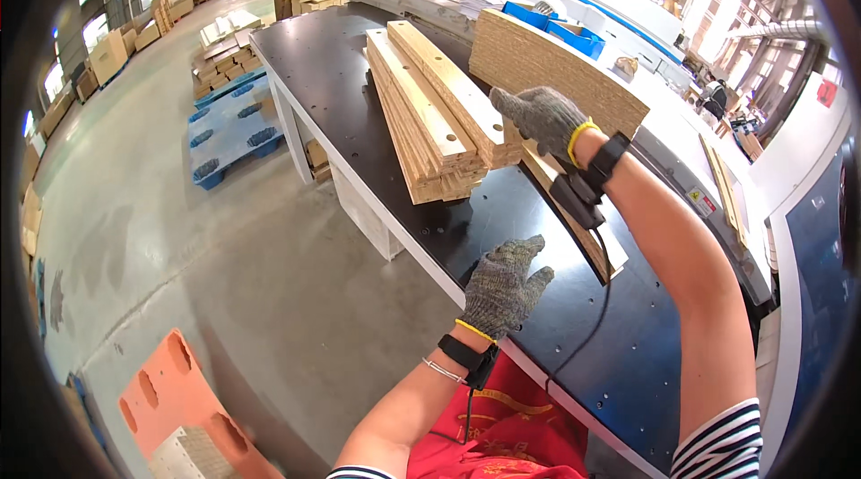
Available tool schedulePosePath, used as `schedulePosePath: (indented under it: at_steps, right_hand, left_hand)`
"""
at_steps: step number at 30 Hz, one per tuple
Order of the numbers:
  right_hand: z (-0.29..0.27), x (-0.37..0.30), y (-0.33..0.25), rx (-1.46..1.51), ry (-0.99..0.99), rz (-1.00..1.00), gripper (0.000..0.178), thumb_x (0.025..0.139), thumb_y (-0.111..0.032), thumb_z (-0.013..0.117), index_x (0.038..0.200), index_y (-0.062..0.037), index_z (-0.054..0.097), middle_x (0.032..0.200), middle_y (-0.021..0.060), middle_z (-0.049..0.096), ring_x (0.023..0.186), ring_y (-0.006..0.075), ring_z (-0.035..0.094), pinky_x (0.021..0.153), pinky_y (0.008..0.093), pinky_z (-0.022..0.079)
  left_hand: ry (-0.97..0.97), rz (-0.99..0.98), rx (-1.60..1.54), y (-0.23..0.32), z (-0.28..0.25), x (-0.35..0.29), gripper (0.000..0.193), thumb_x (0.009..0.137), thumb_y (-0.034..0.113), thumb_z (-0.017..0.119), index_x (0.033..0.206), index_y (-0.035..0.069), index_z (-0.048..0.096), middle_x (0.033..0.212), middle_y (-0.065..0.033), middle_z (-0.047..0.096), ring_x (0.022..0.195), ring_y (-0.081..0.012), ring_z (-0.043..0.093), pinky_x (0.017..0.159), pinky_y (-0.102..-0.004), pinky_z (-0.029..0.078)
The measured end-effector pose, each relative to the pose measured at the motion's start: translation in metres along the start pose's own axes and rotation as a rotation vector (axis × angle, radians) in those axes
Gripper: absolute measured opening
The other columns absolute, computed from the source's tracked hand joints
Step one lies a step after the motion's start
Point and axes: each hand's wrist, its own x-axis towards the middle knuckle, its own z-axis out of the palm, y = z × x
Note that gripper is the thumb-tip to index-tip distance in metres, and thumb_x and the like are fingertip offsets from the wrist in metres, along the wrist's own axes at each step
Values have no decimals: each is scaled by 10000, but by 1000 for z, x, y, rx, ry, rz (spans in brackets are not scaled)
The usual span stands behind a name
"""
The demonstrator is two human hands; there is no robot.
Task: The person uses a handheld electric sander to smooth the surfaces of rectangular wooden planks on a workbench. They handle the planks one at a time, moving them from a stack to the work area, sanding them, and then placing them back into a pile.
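Gloved in gray, a worker's two hands are reaching over a dark table (619,344) in a workshop, where a stack of wood strips (421,116) is lying near the middle of the tabletop, its length running away from the worker. The right hand (541,120) is hanging at the near right end of the strips, its fingers bending loosely toward the left; whether they are touching or gripping the wood, one cannot tell. The left hand (507,286) is hovering over the table's near edge, palm mostly down, its fingers reaching forward and its thumb standing wide of them, with nothing showing in its grasp. The topmost strips are showing round holes, and the stack is dividing lengthwise into two rows lying close together. Beneath the right wrist, a narrow board (617,246) is lying slantwise on the table, while a black cable (592,326) is trailing from the wrist's black strap (612,156) toward the near edge. Beyond the strips, a brown panel (547,66) is resting along the far side, with blue bins (578,39) sitting behind it. On the floor to the left, a blue pallet (229,134) is lying near more stacked wood (224,62), and an orange pallet (184,398) is occupying the lower left.
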Motion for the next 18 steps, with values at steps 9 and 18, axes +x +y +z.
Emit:
schedulePosePath:
  at_steps: [9,18]
  right_hand:
    - [27,-56,13,92,49,-216,608,886,-508,843,1215,-14,709,1019,175,752,893,298,735,830,434,581]
    - [43,-98,106,-385,164,-196,799,770,-513,889,1353,-32,628,1161,218,701,1088,395,706,943,491,576]
  left_hand:
    - [-16,21,63,-1,-1,1,472,933,283,800,1333,66,674,1235,-163,731,1125,-371,701,985,-477,552]
    - [-30,-22,123,11,-9,6,443,910,266,812,1301,84,710,1202,-173,731,1107,-375,705,979,-467,557]
